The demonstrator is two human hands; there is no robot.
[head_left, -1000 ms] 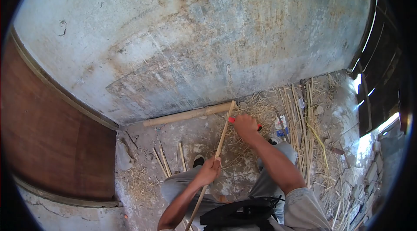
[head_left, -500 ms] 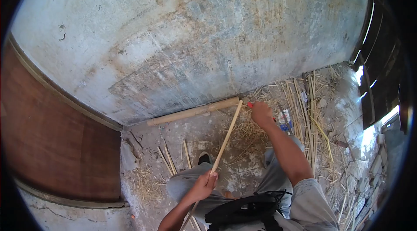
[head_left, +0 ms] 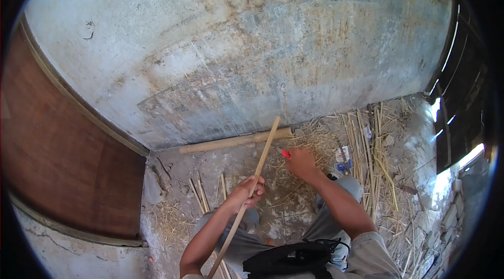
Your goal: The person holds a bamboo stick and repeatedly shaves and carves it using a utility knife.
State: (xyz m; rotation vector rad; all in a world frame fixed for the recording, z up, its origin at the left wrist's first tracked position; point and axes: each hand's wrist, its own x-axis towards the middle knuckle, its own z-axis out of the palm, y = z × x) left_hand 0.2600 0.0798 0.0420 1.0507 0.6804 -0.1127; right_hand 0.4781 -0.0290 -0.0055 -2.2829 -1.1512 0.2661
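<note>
A long, narrow bamboo strip (head_left: pixel 266 149) slants from near the wall down past my left side. My left hand (head_left: pixel 245 193) is closed around it partway along its length. In my right hand (head_left: pixel 302 164) is a knife with a red handle (head_left: pixel 285 153). The fist covers most of the handle, and the short blade is hard to make out. The knife is a little to the right of the strip, apart from it.
A thick bamboo pole (head_left: pixel 236 141) lies along the foot of the stained wall (head_left: pixel 236 58). Bamboo strips (head_left: pixel 375 158) and shavings (head_left: pixel 325 134) litter the floor at right. More thin strips (head_left: pixel 199 195) lie by my left leg. A brown door panel (head_left: pixel 73 163) stands at left.
My right hand with the knife has pulled back toward me and left, away from the strip's far end. My left hand has moved up, and the strip's tip has shifted left.
</note>
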